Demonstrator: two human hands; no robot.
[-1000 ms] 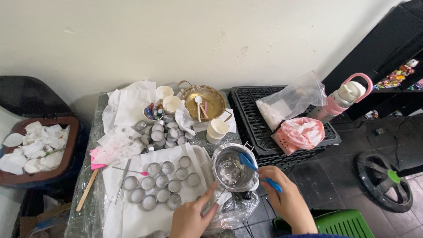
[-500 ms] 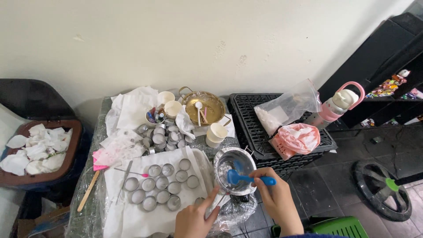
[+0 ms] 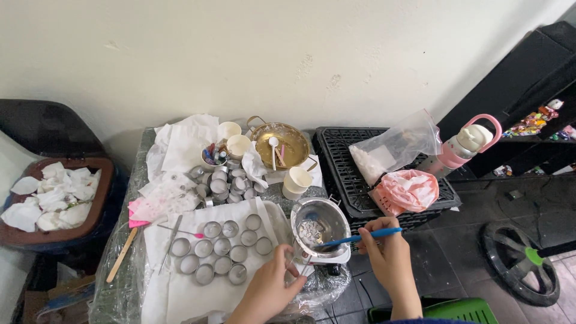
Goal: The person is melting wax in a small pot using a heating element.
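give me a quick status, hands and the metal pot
Right hand gripping blue spatula, tip in metal pot. Left hand pinching the pot's handle. Pot beside rows of small tin cups; nothing blocking.

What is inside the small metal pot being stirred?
The metal pot holds pale, whitish lumps and the blue spatula tip held by the right hand. Its base is hidden.
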